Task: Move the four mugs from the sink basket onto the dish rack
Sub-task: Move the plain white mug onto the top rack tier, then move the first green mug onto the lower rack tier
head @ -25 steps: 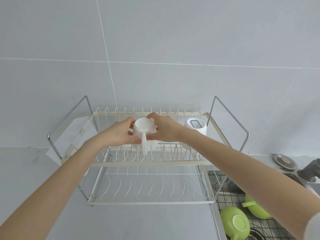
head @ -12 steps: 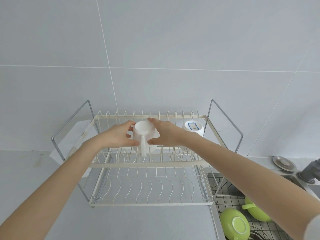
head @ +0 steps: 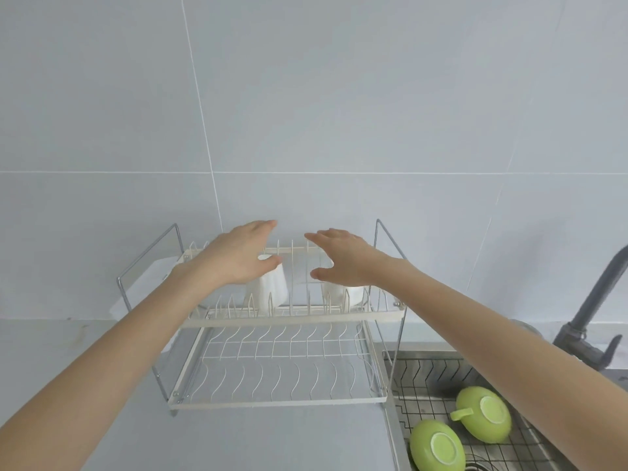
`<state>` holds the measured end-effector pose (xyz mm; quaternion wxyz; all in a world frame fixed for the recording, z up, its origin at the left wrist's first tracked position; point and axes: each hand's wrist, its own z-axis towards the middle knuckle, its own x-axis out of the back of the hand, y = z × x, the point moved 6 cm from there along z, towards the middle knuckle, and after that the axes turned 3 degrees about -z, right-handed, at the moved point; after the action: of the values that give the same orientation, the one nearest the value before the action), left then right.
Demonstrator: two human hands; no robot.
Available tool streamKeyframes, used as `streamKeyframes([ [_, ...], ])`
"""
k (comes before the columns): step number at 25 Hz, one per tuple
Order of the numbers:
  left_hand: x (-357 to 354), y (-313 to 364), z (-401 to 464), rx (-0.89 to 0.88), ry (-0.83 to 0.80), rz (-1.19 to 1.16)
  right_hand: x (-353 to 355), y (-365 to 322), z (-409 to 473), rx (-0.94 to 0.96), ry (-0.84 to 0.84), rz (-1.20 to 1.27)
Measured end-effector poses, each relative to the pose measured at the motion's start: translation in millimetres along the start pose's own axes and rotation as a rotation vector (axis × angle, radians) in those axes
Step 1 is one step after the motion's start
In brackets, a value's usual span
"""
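A: Start nearest you. What sits in the steel wire sink basket (head: pixel 428 375) at your lower right?

B: Two glossy lime-green ceramic mugs, both mouth-down. The nearer green mug (head: pixel 437 447) lies just beside the farther green mug (head: pixel 484 418), whose handle points left. Those two are yours to fetch; nothing covers them, though the grey metal tap (head: pixel 593 317) leans over that side of the sink.

A: And beyond them?

B: The cream-coated two-tier wire dish rack (head: pixel 282 401) stands on the grey counter (head: pixel 238 443), hard against the sink edge. Its lower tier shows only bare wires. On the upper tier two white mugs stand upside down between the prongs, probably so they drain and cannot roll: the left white mug (head: pixel 268 288) and the right white mug (head: pixel 341 294), apart from each other.

A: My hands?

B: Your left hand (head: pixel 234 260) hovers over the left white mug, fingers spread, gripping nothing; whether the palm brushes it, I cannot tell. Your right hand (head: pixel 343 258) is likewise splayed and empty, above the right white mug. By my reckoning you are halfway.

A: Anything in the way?

B: The rack's chrome side handle (head: pixel 390 246) rises between your right arm and the sink; I would swing around it. A white cloth (head: pixel 149 277) lies beyond the rack's left end.
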<state>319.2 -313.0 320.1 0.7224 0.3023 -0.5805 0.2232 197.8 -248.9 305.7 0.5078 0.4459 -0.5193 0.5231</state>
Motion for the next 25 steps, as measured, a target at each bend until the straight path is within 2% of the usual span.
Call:
streamKeyframes([
  [3,5.7,34.8,-7.4,-0.052,0.059,0.115,10.3,19.1,-30.7,-0.034,0.041,-0.056],
  [9,-15.0,104.5,-2.2,-0.102,0.032,0.155,25.5,74.5,-91.1,-0.156,0.069,-0.072],
  [17,-59.6,199.3,16.0,-0.170,-0.037,0.151,11.7,159.7,-150.7,-0.259,-0.006,-0.081],
  [25,-133.2,274.5,33.4,-0.185,-0.166,0.146,-22.6,244.7,-188.6,-0.280,-0.090,-0.058],
])
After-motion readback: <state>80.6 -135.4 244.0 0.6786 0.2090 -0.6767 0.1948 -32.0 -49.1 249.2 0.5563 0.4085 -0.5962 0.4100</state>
